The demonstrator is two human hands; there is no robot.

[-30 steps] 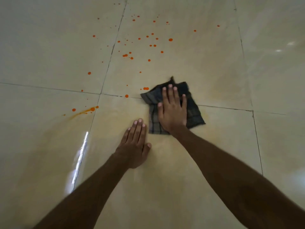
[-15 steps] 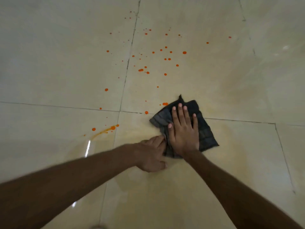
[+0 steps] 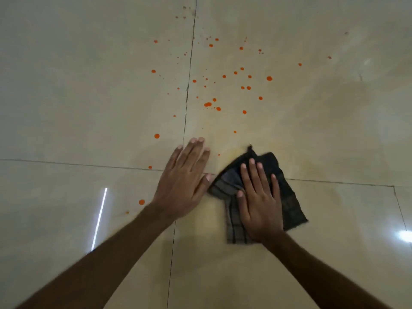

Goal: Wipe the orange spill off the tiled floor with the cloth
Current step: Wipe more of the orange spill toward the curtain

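A dark checked cloth lies folded on the cream tiled floor, just right of centre. My right hand presses flat on it with straight fingers. My left hand lies flat on the bare tile to the cloth's left, fingers straight, its thumb tip close to the cloth's edge. Orange spill drops are scattered over the tiles beyond both hands. Single drops sit left of my left hand and near its fingertips. A faint yellowish smear surrounds the cloth.
Dark grout lines cross near my left hand. The glossy tiles carry a bright light streak at lower left and a glare spot at the right edge.
My left hand was curled at the cloth's left edge half a second ago; it now lies flat on the tile further forward. The right hand stays pressed on the cloth. The orange streak at left is gone.
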